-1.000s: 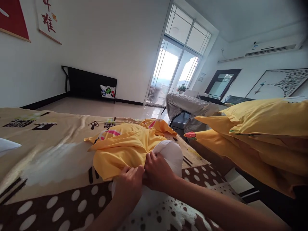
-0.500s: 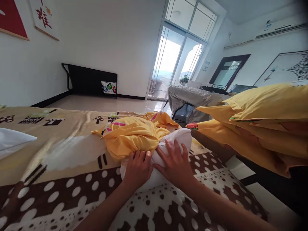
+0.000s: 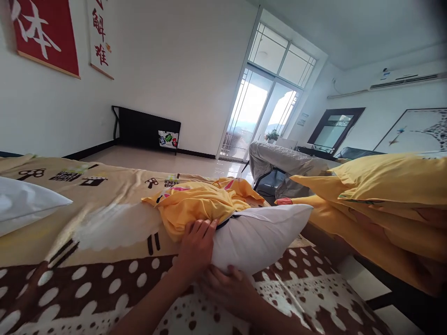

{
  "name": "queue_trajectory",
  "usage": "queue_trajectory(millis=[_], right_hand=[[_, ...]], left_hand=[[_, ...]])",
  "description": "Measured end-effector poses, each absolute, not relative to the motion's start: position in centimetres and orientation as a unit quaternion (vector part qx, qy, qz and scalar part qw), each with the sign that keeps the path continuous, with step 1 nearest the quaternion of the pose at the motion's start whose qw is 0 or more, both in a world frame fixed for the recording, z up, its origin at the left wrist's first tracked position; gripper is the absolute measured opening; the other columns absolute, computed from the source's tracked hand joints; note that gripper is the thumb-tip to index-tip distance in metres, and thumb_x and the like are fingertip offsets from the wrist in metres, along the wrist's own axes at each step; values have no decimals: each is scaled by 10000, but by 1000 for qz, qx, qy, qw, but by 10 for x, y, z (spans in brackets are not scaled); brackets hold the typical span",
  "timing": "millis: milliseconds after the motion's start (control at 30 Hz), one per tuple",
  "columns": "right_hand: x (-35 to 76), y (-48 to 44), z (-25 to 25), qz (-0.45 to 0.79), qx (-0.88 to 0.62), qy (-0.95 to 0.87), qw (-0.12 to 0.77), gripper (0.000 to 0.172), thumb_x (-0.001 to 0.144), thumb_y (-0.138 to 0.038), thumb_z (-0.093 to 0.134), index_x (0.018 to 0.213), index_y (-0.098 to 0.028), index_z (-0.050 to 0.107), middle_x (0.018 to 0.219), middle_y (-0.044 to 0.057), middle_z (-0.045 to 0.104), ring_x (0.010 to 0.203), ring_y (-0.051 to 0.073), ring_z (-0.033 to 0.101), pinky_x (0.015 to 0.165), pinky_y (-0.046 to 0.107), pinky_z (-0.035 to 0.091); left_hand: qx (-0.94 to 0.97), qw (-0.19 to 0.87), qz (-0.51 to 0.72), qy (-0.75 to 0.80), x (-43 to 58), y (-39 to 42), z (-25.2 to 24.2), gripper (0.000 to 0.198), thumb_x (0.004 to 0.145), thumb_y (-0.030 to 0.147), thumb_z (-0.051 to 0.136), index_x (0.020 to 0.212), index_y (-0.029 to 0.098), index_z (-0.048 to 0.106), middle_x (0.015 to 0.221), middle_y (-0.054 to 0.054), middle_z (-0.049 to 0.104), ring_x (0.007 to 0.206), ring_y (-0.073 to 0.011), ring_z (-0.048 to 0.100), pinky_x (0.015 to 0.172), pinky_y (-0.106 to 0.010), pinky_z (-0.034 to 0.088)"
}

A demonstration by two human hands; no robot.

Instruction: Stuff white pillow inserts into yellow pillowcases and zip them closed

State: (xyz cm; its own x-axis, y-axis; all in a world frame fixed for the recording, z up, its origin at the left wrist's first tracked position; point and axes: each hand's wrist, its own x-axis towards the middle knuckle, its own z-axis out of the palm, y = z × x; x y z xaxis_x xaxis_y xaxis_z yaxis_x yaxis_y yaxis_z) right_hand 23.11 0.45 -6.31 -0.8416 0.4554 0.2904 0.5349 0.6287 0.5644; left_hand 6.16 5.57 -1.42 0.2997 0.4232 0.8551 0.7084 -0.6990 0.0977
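Observation:
A white pillow lies partly inside a bunched yellow pillowcase, its bare end sticking out to the right. The dark-edged opening of the case runs across the pillow. My left hand is closed on the case's near edge, knuckles up. At the pillow's near lower edge, my right hand is closed on the white fabric, some of its fingers hidden under the pillow. Both rest over a patterned blanket in beige and brown.
Another white pillow lies at the left. Stacked yellow pillows stand at the right, beside the bed. Farther back are a covered table, a glass door and a black board-like frame by the wall.
My right hand has moved from the top of the pillow down to its near edge. More of the white pillow's right end shows, spread out. The view has tilted up slightly.

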Motion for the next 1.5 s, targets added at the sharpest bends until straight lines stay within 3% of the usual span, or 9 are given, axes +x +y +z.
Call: queue_trajectory(millis=[100, 200, 333, 500, 800, 1067, 1233, 1367, 1500], right_hand=[[235, 13, -49, -345, -274, -896, 51, 303, 960, -228, 404, 1227, -281, 538, 1161, -27, 661, 1070, 106, 548, 639, 281, 410], [237, 15, -39, -369, -249, -894, 52, 317, 974, -225, 360, 1222, -291, 545, 1188, -38, 654, 1104, 97, 535, 657, 285, 401], [238, 19, -38, -379, -233, -893, 64, 316, 980, -221, 362, 1223, -288, 552, 1195, -17, 652, 1100, 98, 546, 696, 273, 384], [238, 26, -34, -395, -247, -881, 83, 353, 983, -227, 333, 1266, -304, 530, 1288, -16, 603, 1143, 105, 528, 758, 282, 359], [231, 43, -22, -456, -262, -832, 178, 333, 947, -292, 445, 1255, -296, 571, 1279, -30, 614, 1222, 121, 462, 879, 310, 295], [218, 45, -28, -435, -345, -809, 190, 326, 941, -411, 471, 1229, -315, 589, 1308, -6, 590, 1202, 179, 510, 909, 339, 260], [206, 57, -26, -431, -373, -793, 215, 342, 934, -417, 478, 1201, -258, 621, 1296, 44, 601, 1213, 209, 496, 915, 355, 243], [195, 73, -22, -408, -401, -790, 221, 339, 924, -416, 502, 1149, -206, 643, 1241, 97, 633, 1155, 233, 519, 901, 369, 254], [184, 87, -15, -369, -449, -794, 179, 304, 905, -379, 539, 1086, -163, 653, 1188, 124, 652, 1120, 249, 518, 908, 395, 270]], left_hand=[[-785, 136, -479, -369, 46, 52, 1, 297, 872, 132, 366, 974, 145, 644, 848, -109, 675, 862, -217, 624, 762, -334, 446], [-821, 50, -322, -469, 32, 53, 9, 260, 827, 169, 404, 715, 158, 639, 639, -95, 642, 639, -234, 632, 598, -328, 441], [-843, -8, -134, -521, 23, 67, -1, 272, 840, 136, 391, 840, 152, 662, 783, -141, 690, 740, -292, 671, 613, -361, 451], [-805, 10, -241, -542, 28, 91, -21, 268, 926, 195, 357, 993, 142, 612, 962, -135, 663, 860, -249, 650, 696, -344, 468], [-741, -12, -495, -453, 29, 126, -52, 211, 952, 263, 403, 912, 167, 586, 963, -77, 601, 946, -194, 564, 822, -331, 482], [-728, -177, -528, -401, 25, 129, -54, 227, 943, 314, 386, 869, 171, 547, 859, -58, 611, 824, -181, 567, 761, -308, 460], [-673, -317, -550, -379, 28, 134, -55, 234, 856, 350, 515, 991, 163, 557, 958, -74, 648, 863, -196, 603, 776, -318, 468], [-665, -341, -552, -369, 27, 136, -54, 198, 824, 348, 513, 882, 172, 583, 820, -33, 651, 745, -169, 587, 696, -284, 460], [-656, -339, -573, -356, 31, 132, -55, 147, 813, 317, 472, 785, 179, 510, 690, 19, 531, 634, -123, 489, 607, -240, 419]])
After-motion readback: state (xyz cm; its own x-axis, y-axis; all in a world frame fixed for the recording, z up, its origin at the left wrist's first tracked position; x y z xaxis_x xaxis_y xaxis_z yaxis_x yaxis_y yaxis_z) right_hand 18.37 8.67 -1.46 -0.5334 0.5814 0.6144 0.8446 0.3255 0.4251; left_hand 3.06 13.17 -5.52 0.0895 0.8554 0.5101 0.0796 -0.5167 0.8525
